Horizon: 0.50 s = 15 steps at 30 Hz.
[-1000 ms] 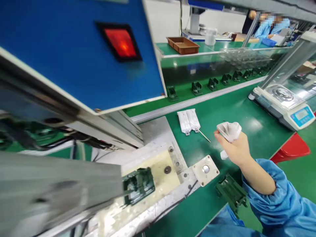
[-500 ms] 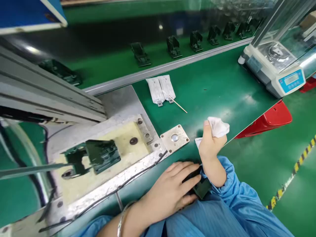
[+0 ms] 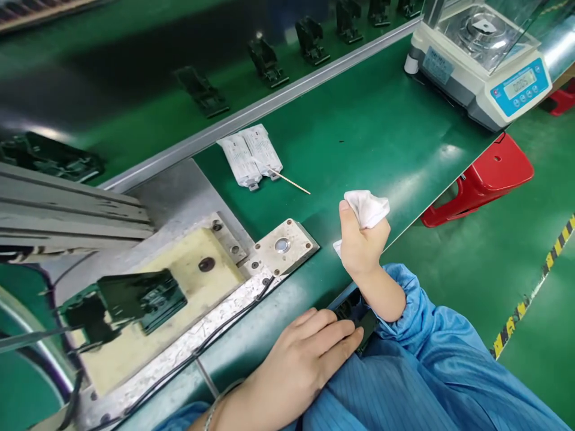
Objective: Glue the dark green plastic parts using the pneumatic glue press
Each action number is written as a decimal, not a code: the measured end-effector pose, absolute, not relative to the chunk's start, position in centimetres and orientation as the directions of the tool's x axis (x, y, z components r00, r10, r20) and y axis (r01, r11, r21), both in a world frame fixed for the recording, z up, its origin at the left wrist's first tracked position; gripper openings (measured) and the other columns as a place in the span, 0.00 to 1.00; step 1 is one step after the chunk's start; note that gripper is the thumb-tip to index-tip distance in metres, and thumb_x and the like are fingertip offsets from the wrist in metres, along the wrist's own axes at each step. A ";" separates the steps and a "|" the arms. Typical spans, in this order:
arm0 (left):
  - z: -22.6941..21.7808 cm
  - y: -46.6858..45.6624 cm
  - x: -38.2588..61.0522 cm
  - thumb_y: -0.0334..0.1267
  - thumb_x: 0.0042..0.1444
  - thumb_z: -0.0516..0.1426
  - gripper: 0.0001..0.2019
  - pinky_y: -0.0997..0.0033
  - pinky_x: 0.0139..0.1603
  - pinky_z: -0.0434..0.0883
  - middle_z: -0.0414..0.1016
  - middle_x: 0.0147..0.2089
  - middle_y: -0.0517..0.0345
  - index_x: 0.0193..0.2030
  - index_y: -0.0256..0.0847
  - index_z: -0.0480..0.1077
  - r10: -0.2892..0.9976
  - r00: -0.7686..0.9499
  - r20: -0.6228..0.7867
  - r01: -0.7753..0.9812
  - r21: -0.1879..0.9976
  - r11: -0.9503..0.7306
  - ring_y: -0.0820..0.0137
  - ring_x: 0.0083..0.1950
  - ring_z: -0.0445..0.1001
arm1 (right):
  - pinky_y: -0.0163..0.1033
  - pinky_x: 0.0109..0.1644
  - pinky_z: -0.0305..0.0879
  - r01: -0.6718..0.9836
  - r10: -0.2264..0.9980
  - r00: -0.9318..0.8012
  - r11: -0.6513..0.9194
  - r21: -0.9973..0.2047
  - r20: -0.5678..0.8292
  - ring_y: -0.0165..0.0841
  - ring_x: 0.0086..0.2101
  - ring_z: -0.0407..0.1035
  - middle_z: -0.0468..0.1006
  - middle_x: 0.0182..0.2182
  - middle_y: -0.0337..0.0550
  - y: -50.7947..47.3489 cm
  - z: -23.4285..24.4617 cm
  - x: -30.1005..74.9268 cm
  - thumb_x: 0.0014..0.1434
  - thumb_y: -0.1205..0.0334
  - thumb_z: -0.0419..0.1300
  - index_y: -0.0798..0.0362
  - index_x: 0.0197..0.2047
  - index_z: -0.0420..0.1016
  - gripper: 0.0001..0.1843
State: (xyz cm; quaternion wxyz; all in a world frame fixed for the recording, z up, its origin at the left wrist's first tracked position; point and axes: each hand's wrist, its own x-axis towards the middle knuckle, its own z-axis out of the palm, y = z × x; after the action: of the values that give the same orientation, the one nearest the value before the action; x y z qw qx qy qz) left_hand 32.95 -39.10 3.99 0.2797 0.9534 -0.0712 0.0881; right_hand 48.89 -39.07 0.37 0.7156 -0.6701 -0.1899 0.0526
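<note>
My right hand (image 3: pixel 363 242) is closed round a crumpled white cloth (image 3: pixel 369 208), raised over the table's front edge. Part of the cloth sticks out above the thumb and a small corner shows below the fist. Lower down, my left hand (image 3: pixel 309 344) lies over a dark green plastic part (image 3: pixel 369 323) at my lap, fingers curved across it. Most of that part is hidden by the hand and the blue sleeve. On the cream fixture block (image 3: pixel 179 257) to the left sits another dark green part (image 3: pixel 141 299).
Two white packets (image 3: pixel 249 157) and a thin wooden stick (image 3: pixel 291 182) lie on the green table. A digital scale (image 3: pixel 480 72) stands at the right, above a red stool (image 3: pixel 494 173). Several dark parts (image 3: pixel 267 63) line the belt behind a metal rail (image 3: pixel 287 90). A metal button plate (image 3: pixel 284 246) is near.
The view has shifted right, so the scene moves left in the picture. My right hand still holds the cloth, and my left hand stays on the dark part with its fingers closer together.
</note>
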 end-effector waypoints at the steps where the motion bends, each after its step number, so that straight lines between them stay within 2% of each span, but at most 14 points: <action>1: 3.8 -39.1 32.7 0.30 0.70 0.43 0.17 0.68 0.33 0.68 0.80 0.42 0.50 0.51 0.34 0.72 -0.093 0.975 0.202 -0.191 0.548 -0.814 0.67 0.33 0.73 | 0.40 0.43 0.71 0.178 0.328 0.922 0.113 -0.977 0.206 0.35 0.33 0.71 0.73 0.28 0.40 -39.2 0.5 48.8 0.59 0.55 0.55 0.51 0.31 0.67 0.10; 3: 3.5 -39.1 32.1 0.30 0.69 0.43 0.17 0.68 0.33 0.71 0.80 0.47 0.48 0.53 0.36 0.71 -0.094 0.976 0.194 -0.194 0.598 -0.778 0.67 0.34 0.74 | 0.40 0.43 0.71 0.180 0.315 0.923 0.150 -0.972 0.219 0.35 0.33 0.71 0.72 0.27 0.40 -39.8 1.0 48.8 0.59 0.56 0.56 0.52 0.30 0.67 0.09; 5: 3.6 -38.9 31.5 0.29 0.68 0.45 0.16 0.70 0.36 0.73 0.79 0.50 0.47 0.54 0.38 0.71 -0.039 0.977 0.210 -0.171 0.662 -0.730 0.67 0.37 0.77 | 0.40 0.43 0.71 0.201 0.293 0.925 0.165 -0.966 0.242 0.35 0.33 0.71 0.73 0.28 0.40 -40.7 1.8 49.1 0.59 0.57 0.57 0.52 0.31 0.69 0.08; 8: 4.5 -38.3 30.5 0.29 0.67 0.49 0.13 0.73 0.41 0.75 0.80 0.46 0.48 0.50 0.40 0.73 0.175 0.958 0.227 -0.087 0.813 -0.575 0.67 0.42 0.79 | 0.40 0.42 0.71 0.282 0.302 0.899 0.155 -0.947 0.317 0.35 0.34 0.72 0.75 0.30 0.40 -43.1 3.5 49.8 0.58 0.60 0.59 0.53 0.34 0.71 0.06; 10: 5.5 -37.8 29.7 0.34 0.66 0.53 0.09 0.73 0.41 0.76 0.80 0.42 0.49 0.45 0.40 0.75 0.361 0.916 0.173 -0.017 0.918 -0.397 0.66 0.41 0.79 | 0.40 0.41 0.71 0.349 0.415 0.826 0.156 -0.924 0.382 0.35 0.33 0.72 0.75 0.30 0.39 -45.0 5.0 50.3 0.58 0.61 0.60 0.53 0.33 0.73 0.04; 12: 6.2 -37.4 28.9 0.40 0.64 0.57 0.09 0.75 0.38 0.75 0.79 0.38 0.51 0.40 0.40 0.76 0.504 0.860 0.079 0.009 0.985 -0.171 0.67 0.37 0.77 | 0.42 0.42 0.71 0.420 0.607 0.670 0.163 -0.893 0.426 0.34 0.31 0.71 0.75 0.29 0.37 -46.6 6.6 50.6 0.58 0.62 0.62 0.51 0.33 0.74 0.03; 15: 6.7 -37.3 28.0 0.43 0.60 0.61 0.08 0.79 0.34 0.72 0.76 0.35 0.55 0.36 0.40 0.76 0.587 0.809 -0.021 -0.050 0.993 0.105 0.71 0.34 0.73 | 0.41 0.42 0.71 0.529 0.814 0.375 0.205 -0.823 0.444 0.33 0.30 0.72 0.77 0.28 0.34 -47.6 9.3 50.2 0.56 0.60 0.66 0.47 0.33 0.77 0.02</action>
State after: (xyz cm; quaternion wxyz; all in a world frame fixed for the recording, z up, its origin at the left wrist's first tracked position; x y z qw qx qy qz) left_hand 27.95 -37.32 6.72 0.7120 0.6305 0.2131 0.2238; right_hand 50.16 -47.61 9.28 0.5539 -0.6172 -0.5438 0.1285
